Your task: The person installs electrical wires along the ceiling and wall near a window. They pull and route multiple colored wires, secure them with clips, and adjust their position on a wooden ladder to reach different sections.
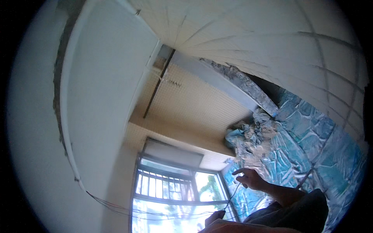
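My right hand is at the lower right, its index finger bent outward and its other fingers curled. A thin dark wire runs from its fingertips down to my left hand, near the bottom edge. The left fingers are pinched round the wire, though shadow hides part of the grip. More thin wires come out of the end of a white conduit on the pale wall and sag across the window toward my hands.
A bright barred window lies behind the wires. Crumpled blue sheeting covers the floor at the right, with a heap of rubble and plastic on it. A rough broken ledge edges a recess with small beige tiles.
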Motion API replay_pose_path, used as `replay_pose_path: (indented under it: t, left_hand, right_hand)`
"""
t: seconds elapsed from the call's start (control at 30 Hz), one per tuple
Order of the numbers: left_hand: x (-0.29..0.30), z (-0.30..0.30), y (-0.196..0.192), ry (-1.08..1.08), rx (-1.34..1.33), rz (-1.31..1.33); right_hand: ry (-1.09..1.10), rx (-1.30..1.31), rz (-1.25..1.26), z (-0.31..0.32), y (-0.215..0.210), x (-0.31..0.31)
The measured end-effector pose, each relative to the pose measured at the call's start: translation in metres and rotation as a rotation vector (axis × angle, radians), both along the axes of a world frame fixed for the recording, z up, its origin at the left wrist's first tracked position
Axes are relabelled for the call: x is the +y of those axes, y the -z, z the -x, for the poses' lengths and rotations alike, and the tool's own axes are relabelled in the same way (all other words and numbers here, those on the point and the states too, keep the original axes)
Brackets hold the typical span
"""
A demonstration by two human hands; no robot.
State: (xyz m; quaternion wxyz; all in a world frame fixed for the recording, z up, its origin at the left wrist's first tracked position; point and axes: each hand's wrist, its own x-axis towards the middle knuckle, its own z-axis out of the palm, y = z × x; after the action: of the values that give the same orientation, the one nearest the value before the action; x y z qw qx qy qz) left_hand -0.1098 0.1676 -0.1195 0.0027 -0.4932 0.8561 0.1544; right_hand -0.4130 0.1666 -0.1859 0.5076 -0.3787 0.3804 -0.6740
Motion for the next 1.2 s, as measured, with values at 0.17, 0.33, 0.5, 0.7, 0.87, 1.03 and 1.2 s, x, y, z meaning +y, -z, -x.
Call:
replay_pose_path:
  t: [0.17,0.33,0.5,0.7,0.87,1.03,1.2]
  left_hand:
    - [0.009,0.004,-0.014,-0.013,-0.003,0.034]
    - [0.013,-0.016,0.014,0.028,0.179,0.085]
    - [0.008,-0.035,-0.001,-0.05,0.222,0.083]
    - [-0.022,-0.098,-0.049,0.011,0.211,0.314]
    - [-0.061,-0.228,-0.027,-0.438,0.064,0.467]
    - [-0.057,-0.346,-0.006,-0.677,0.28,0.563]
    - [-0.056,-0.463,0.049,-0.568,0.094,0.741]
  right_hand:
    - [0.007,-0.054,-0.033,-0.012,0.011,0.001]
    - [0.197,-0.201,-0.035,-0.011,0.031,0.007]
    - [0.452,-0.024,-0.083,0.001,0.021,-0.006]
    - [1.109,1.297,0.217,0.058,-0.007,-0.006]
    - [1.411,1.743,-0.099,0.137,-0.021,0.017]
    - [1.476,2.089,-0.254,0.153,-0.083,0.054]
    - [1.408,2.111,-0.666,0.222,-0.098,0.085]
